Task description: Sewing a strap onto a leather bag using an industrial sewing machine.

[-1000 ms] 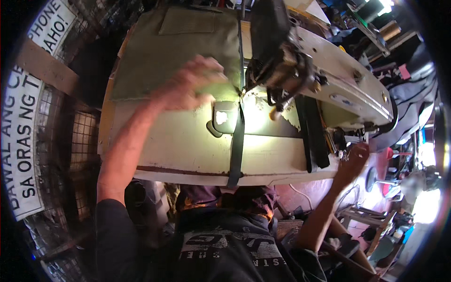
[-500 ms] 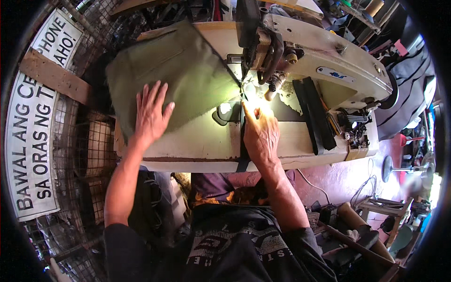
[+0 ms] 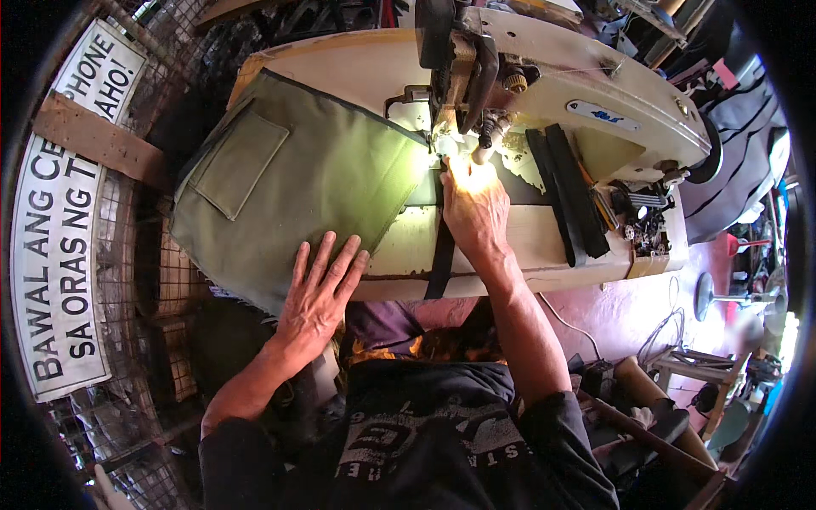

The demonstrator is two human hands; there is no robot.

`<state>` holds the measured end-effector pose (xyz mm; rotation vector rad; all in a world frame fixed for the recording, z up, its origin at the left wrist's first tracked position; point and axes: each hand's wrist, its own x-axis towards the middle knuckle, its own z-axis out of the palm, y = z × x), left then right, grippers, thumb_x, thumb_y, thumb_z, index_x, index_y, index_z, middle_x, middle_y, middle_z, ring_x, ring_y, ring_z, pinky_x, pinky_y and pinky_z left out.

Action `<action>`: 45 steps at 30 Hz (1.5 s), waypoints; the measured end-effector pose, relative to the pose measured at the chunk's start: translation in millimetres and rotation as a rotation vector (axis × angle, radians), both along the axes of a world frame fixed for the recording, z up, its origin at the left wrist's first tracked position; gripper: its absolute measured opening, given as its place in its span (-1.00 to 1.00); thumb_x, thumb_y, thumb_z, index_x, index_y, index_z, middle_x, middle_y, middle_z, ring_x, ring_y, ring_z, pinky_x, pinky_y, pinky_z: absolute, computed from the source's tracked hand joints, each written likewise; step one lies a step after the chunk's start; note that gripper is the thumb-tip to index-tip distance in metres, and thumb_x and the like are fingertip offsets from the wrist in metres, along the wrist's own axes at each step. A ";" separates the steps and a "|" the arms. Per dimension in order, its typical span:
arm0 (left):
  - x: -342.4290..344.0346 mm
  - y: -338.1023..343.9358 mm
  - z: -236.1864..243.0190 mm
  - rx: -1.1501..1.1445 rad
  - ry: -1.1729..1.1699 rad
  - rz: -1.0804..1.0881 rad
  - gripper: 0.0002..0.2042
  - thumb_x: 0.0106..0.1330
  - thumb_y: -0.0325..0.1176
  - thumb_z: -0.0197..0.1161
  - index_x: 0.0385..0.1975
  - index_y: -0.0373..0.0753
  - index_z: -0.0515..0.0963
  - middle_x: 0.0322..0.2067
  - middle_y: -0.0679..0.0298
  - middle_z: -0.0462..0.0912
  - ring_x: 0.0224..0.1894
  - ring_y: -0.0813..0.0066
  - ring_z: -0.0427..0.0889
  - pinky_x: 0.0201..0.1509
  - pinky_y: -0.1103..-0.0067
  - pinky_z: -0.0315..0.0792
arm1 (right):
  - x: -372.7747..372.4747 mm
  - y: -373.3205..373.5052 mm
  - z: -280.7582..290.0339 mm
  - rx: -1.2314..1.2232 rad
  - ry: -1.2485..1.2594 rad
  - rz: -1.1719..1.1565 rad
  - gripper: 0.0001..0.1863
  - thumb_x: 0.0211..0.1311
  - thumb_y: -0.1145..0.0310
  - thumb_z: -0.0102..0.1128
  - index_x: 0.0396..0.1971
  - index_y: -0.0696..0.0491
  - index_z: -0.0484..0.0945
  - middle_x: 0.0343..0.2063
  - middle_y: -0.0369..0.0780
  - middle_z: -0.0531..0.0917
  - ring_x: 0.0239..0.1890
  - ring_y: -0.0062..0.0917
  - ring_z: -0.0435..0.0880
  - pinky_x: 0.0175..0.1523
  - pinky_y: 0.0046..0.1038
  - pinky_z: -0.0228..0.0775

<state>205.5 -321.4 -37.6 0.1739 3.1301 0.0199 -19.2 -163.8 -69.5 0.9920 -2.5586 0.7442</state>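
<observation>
An olive-green fabric panel point(image 3: 323, 153) with a flap pocket point(image 3: 240, 158) and dark edging lies across the left of the sewing table. Its right corner reaches the needle area of the sewing machine point(image 3: 586, 89). Resting flat on the panel's lower edge, my left hand point(image 3: 321, 293) has its fingers spread. My right hand point(image 3: 476, 200) is closed at the black binding strip point(image 3: 442, 255), just in front of the presser foot, and the strip hangs over the table's front edge. Bright lamp glare hides my right fingertips and the exact stitching spot.
Black fabric strips point(image 3: 568, 200) lie right of my right hand, beside a small thread-winding mechanism point(image 3: 642, 217) on the table point(image 3: 501, 270). A wire mesh partition with a white sign point(image 3: 64, 246) stands at the left. Lower right, rolls and wooden pieces point(image 3: 654, 416) crowd the floor.
The panel has swung round and slid toward me on the left, bringing its flap pocket into sight. My left hand has moved right and nearer to me. My right hand stays by the needle.
</observation>
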 end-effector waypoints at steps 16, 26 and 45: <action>-68.7 -35.4 68.0 1.158 -0.309 0.176 -0.62 0.23 -0.45 0.12 0.06 -0.38 0.50 -0.19 0.29 0.63 -0.15 0.60 0.54 0.06 0.63 0.40 | -19.8 24.3 -6.8 -0.049 0.182 0.213 -0.69 0.17 0.46 0.09 -0.09 -0.02 0.65 -0.35 -0.14 0.63 -0.33 -0.27 0.59 -0.26 -0.26 0.39; -66.1 44.4 26.0 0.585 -0.238 0.059 -0.39 0.18 -0.43 0.15 0.28 -0.47 0.23 -0.38 -0.19 0.59 -0.30 -0.17 0.63 -0.17 0.13 0.52 | 5.2 9.6 -4.8 -0.181 -0.017 0.103 -0.72 0.10 0.57 0.14 -0.14 0.13 0.58 -0.31 0.04 0.57 -0.28 -0.05 0.59 -0.19 -0.11 0.43; -166.1 -4.0 -4.2 0.237 0.402 -0.334 -0.74 0.22 -0.47 0.17 -0.10 -0.36 0.57 -0.13 0.07 0.58 -0.02 0.12 0.52 0.17 0.32 0.41 | 21.2 -4.8 2.8 -0.211 -0.123 -0.048 -0.89 0.10 0.44 0.13 -0.43 0.14 0.59 -0.50 -0.03 0.60 -0.41 -0.04 0.58 -0.29 -0.07 0.35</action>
